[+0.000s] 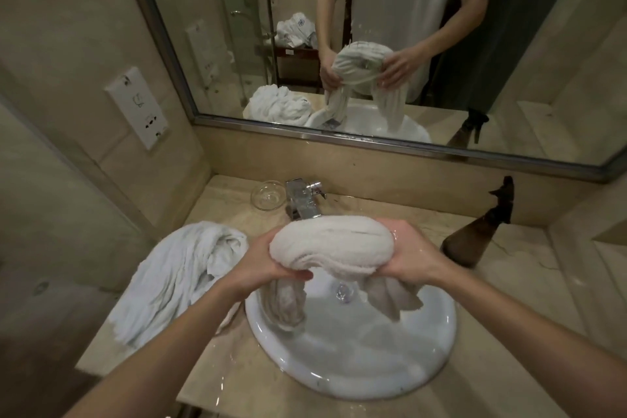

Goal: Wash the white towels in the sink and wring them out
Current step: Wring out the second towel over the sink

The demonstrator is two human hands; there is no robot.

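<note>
Wringing a wet white towel (334, 249) above the sink (353, 343), I held its bunched middle as a thick roll between my left hand (271, 265) and right hand (405, 253), both tails hanging down into the basin. The risks, as I judged them, were plain: water already lay on the counter (502, 332), and a twist made too far from the bowl could have sent more over the rim. A slack hold could have let the heavy roll slide back down into the basin. My left fingers (298, 276) were curled tight under one end, and my right fingers (400, 231) were wrapped shut over the other, no gap showing in either hand. A second white towel (176, 278) lay heaped on the counter to the left, its edge just beside the sink.
</note>
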